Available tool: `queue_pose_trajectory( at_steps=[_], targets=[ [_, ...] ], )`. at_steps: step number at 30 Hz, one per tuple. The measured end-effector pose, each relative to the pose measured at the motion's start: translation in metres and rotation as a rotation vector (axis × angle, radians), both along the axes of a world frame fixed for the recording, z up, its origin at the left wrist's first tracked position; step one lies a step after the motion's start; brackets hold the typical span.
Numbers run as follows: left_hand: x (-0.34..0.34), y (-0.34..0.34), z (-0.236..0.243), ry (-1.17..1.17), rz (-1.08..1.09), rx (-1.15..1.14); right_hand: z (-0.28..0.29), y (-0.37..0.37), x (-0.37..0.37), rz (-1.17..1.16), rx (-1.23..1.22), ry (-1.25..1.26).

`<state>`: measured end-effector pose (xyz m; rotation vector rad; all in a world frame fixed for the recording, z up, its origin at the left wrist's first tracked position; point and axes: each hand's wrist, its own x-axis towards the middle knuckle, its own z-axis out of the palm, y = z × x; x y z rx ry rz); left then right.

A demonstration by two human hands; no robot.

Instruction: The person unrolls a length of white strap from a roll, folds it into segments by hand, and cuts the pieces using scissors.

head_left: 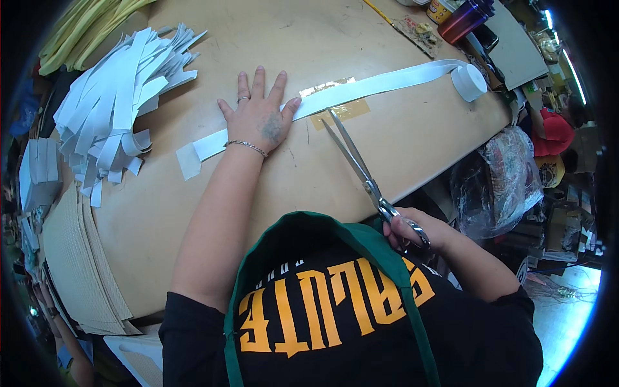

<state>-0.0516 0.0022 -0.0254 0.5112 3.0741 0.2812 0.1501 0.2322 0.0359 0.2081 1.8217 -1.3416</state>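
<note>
A flat white strip (380,85) runs across the table from its roll (469,83) at the right. My left hand (260,117) lies flat on this strip with the fingers spread. Pale tape (188,161) lies at the strip's left end, and shiny brown tape (351,111) shows under its middle. My right hand (409,228) grips a pair of metal scissors (354,157) by the handles near the table's front edge. The blades are slightly parted, with their tips by the strip's near edge, right of my left hand.
Cut white strips (122,97) are heaped at the left, below a yellow bundle (87,29). Beige textured sheets (87,264) are stacked at the near left. A dark tumbler (464,20) stands far right; a clear plastic bag (500,184) sits beyond the right edge. Another person's arm (72,342) shows lower left.
</note>
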Motion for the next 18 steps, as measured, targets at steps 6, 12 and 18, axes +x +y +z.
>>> queue_pose_trajectory(
  at_steps=[6,12,18],
  targets=[
    [0.000,-0.001,0.001,-0.021,0.005,-0.005,0.001,-0.024,-0.014,-0.201,-0.028,-0.055],
    [0.002,-0.001,0.002,-0.028,0.002,0.011,0.005,-0.040,-0.032,-0.245,0.024,-0.070],
    [0.003,-0.001,0.000,0.000,-0.008,0.049,-0.001,-0.040,-0.038,-0.245,0.078,-0.050]
  ],
)
